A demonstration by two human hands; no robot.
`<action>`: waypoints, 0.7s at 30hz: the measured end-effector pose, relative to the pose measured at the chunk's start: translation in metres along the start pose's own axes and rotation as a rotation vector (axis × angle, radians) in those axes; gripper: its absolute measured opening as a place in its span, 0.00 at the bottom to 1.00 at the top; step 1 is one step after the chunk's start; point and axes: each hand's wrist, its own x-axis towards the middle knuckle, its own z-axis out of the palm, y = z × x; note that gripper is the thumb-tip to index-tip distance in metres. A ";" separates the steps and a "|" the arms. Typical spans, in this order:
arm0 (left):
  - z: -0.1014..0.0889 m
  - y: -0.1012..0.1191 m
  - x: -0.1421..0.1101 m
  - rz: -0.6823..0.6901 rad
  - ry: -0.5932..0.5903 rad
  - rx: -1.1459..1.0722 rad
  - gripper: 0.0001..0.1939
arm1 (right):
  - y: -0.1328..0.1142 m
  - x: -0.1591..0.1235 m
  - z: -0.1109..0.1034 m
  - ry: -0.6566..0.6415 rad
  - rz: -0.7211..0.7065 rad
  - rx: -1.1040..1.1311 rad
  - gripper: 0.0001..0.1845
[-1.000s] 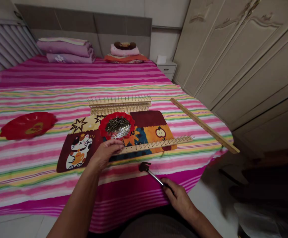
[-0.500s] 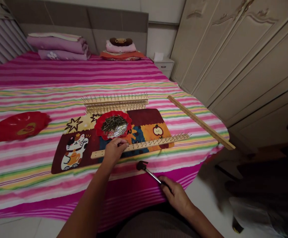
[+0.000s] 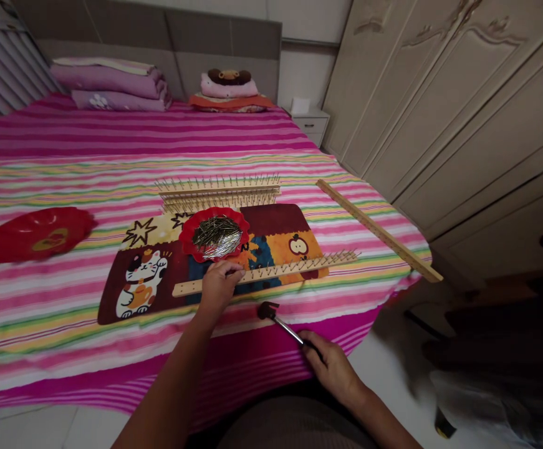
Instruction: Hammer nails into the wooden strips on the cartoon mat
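Observation:
My left hand [image 3: 222, 284] is closed in a pinch on the wooden strip [image 3: 294, 268]; whatever lies between its fingertips is hidden. Nails stand tilted in a row along the strip to the right of those fingers, while its left end shows bare holes. The strip lies across a patterned mat [image 3: 159, 305] with a cat picture. In my right hand [image 3: 330, 362] is a hammer [image 3: 287, 328], gripped by its dark handle, its head above the bed's near edge. Just beyond my left hand sits a scalloped red dish [image 3: 189, 240] heaped with nails [image 3: 217, 234].
Several nail-studded strips [image 3: 219, 187] lie behind the dish. Another wooden strip [image 3: 378, 231] rests diagonally at the bed's right side. A larger red tray [image 3: 14, 240] is on the striped bedspread [image 3: 42, 299] at left. Wardrobe doors [image 3: 439, 143] rise to the right.
My left hand has shifted very slightly right along the strip. The hammer and my right hand stay almost where they were.

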 end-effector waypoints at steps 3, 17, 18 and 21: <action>0.000 0.001 -0.002 0.036 0.012 0.063 0.03 | 0.000 0.000 0.000 0.003 0.000 0.008 0.18; 0.008 -0.010 -0.009 0.209 0.066 0.206 0.04 | -0.072 0.014 -0.027 0.128 -0.113 0.146 0.17; 0.008 -0.010 -0.009 0.216 0.066 0.208 0.04 | -0.082 0.021 -0.031 0.155 -0.138 0.133 0.17; 0.009 -0.012 -0.009 0.241 0.070 0.196 0.04 | -0.098 0.044 -0.037 0.218 -0.198 0.058 0.18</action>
